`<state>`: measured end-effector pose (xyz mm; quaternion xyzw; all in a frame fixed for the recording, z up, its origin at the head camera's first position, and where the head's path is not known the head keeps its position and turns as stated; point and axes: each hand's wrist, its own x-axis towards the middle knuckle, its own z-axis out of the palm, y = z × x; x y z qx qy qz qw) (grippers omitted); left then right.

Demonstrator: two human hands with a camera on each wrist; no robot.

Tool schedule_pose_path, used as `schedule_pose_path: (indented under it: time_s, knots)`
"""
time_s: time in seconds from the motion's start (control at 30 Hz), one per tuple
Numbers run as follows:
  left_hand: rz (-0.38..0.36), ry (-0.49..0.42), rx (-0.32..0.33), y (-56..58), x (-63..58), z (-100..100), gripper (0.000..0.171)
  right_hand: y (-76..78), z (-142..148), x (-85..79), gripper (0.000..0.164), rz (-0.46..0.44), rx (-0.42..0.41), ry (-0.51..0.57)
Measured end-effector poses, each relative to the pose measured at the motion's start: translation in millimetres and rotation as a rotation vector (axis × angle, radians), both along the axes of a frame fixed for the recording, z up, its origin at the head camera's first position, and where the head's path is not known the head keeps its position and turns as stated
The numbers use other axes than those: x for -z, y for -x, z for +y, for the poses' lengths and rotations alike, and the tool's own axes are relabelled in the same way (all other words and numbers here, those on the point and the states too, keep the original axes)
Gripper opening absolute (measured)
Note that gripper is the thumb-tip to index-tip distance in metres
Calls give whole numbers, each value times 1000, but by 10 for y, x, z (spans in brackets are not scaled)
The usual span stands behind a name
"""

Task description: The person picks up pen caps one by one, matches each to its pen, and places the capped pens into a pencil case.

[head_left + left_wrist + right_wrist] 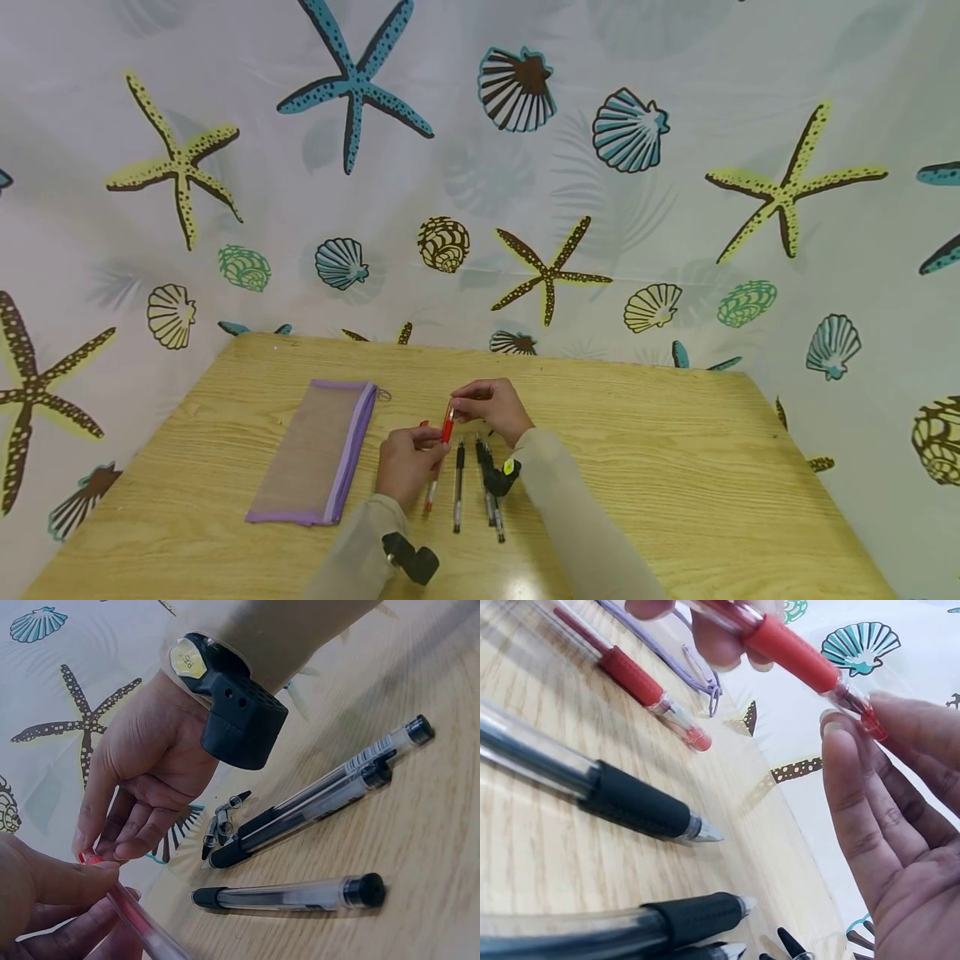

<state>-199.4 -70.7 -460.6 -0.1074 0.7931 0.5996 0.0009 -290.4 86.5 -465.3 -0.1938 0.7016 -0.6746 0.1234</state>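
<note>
Along the near side of the counter (675, 500), I have two forearms reaching inward in pale sleeves (592, 529), each wrist carrying a small black camera (411, 560). Beyond the left one, three black pens (458, 492) lie lengthwise, rear ends near me and dark grips on the far side. One lies by itself just right of the left hand (408, 460); the other two sit close together further right, partly covered by the right wrist's camera. From the right wrist I can make out bare metal tips on them. To their left lies a second red pen (634, 679), its red tip pointing far; overhead, the left hand hides most of it. Above these, at the middle of the counter, both hands meet on one red pen (447, 427), which is raised and tilted, tip end far. My left hand is narrow, thumb and fingers pinching the barrel around its red grip. My right hand (492, 408) is narrow too, fingertips closed on the small red piece at the tip. Past the grips of the black pens, several small clear-and-black pieces (225, 819) lie in a cluster. Well to the left, a brown mesh pouch (303, 450) with purple edging lies flat, a thin loop at its far right corner. Behind the counter hangs a white cloth (450, 175) printed with starfish and shells.
</note>
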Motion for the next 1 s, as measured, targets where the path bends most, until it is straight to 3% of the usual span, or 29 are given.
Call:
schedule_pose_path:
  time_s: [0.6, 0.8, 1.0]
  knots:
    - [73, 136, 52, 7, 21, -51, 28, -33, -58, 16, 28, -57, 22, -64]
    - [63, 156, 43, -4, 16, -58, 29, -18, -83, 34, 25, -64, 26, -111]
    - [41, 170, 44, -15, 5, -69, 30, 16, -111, 78, 22, -11, 12, -183]
